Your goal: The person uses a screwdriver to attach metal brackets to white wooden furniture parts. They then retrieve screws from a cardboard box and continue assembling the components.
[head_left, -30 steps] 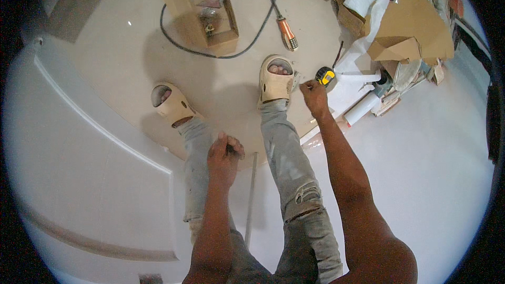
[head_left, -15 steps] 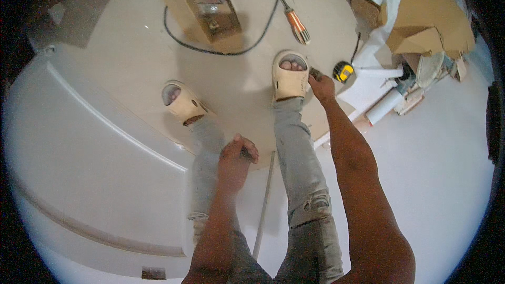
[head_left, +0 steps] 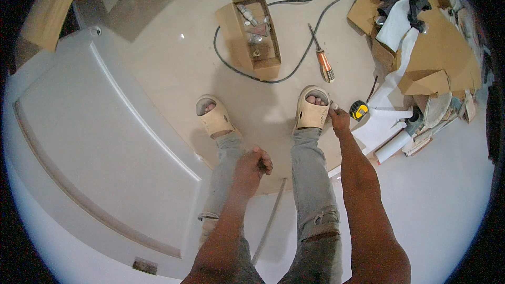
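Note:
My left hand (head_left: 254, 167) hangs over my left shin with its fingers curled in. Whatever lies inside them, if anything, is in shadow. Down beside the outer edge of the right clog (head_left: 312, 113), my right hand (head_left: 341, 120) is closed, fingertips pressed together by the shoe. A small pale spot shows there, too small to name. Just right of that hand lies a yellow and black tape measure (head_left: 359, 110). Beyond the right clog, an orange-handled screwdriver (head_left: 324, 66) rests on the floor. The left clog (head_left: 214, 115) stands apart on the tiles.
An open cardboard box (head_left: 263, 55) of small parts sits ahead, with a black cable (head_left: 310, 54) curving around it. A white panelled door (head_left: 105, 152) lies at left. Torn cardboard (head_left: 447, 47) and scraps crowd the right. A thin rod (head_left: 269, 221) lies between my legs.
The view has shifted, so floor, feet and tools appear lower and farther right, with more showing at the far side. Both hands remain closed, in nearly the same places relative to my legs.

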Demonstrator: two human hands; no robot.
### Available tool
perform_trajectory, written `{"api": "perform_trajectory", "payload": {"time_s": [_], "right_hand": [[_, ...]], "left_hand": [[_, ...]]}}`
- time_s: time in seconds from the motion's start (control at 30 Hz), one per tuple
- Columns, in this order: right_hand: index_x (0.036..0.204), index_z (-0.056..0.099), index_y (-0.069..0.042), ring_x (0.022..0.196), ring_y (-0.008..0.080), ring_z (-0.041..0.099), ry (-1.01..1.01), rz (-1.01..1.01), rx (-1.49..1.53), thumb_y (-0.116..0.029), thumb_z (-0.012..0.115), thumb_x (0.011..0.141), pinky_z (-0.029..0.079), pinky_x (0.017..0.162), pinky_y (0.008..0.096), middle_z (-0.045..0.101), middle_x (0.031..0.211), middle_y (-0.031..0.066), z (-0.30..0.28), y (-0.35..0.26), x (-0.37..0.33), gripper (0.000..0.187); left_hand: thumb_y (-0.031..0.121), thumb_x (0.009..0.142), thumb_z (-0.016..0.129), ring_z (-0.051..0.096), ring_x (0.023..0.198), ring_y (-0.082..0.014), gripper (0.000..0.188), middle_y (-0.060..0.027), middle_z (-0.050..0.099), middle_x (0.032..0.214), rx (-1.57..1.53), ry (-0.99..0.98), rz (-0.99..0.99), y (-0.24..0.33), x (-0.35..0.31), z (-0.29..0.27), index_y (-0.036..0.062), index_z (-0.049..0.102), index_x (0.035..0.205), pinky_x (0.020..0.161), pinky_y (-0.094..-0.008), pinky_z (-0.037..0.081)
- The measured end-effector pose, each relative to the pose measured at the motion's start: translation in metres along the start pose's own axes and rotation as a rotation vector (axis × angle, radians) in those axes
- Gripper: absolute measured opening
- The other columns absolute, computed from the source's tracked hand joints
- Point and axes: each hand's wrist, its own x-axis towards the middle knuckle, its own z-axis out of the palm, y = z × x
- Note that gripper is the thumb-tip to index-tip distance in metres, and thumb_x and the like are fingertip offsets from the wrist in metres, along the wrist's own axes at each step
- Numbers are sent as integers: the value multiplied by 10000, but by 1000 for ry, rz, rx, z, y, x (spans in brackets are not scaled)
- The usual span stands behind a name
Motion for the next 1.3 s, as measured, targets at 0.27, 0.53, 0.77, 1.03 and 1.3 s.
{"api": "perform_trajectory", "payload": {"time_s": [0.27,0.53,0.77,1.03,1.3], "right_hand": [[796,678,-16,790,420,632,49,-235,-210,-369,527,891,492,721,509,653,821,249,-76,-68,-57,396],[950,704,-38,754,125,591,-826,-251,102,-351,654,892,490,762,323,694,822,43,-262,-242,-300,322],[827,686,-21,666,113,512,-842,-350,312,-406,650,894,446,675,295,593,672,10,-406,-337,-528,392],[871,709,-35,669,264,635,-242,-259,417,-440,619,858,477,624,403,668,739,163,-433,-393,-611,415],[832,611,8,519,211,479,-409,-282,604,-456,539,927,429,525,391,542,668,83,-477,-354,-566,479]], "left_hand": [[378,1000,454,472,575,-139,376,-15,508,665,437,-22,-38,-2,-23,3,50,581,867,552,-301,407],[357,974,498,493,594,-142,337,-32,533,667,814,-300,-3,84,-182,75,38,606,966,554,-312,419],[258,961,531,519,664,-134,292,-14,555,775,571,-444,3,163,-355,129,22,599,1120,602,-283,436],[422,907,580,604,730,-255,413,-119,627,777,1424,-778,382,223,-451,193,56,663,1079,687,-366,461],[438,820,695,643,775,-230,400,-125,680,844,1700,-735,500,222,-444,285,119,684,1060,721,-353,487]]}}
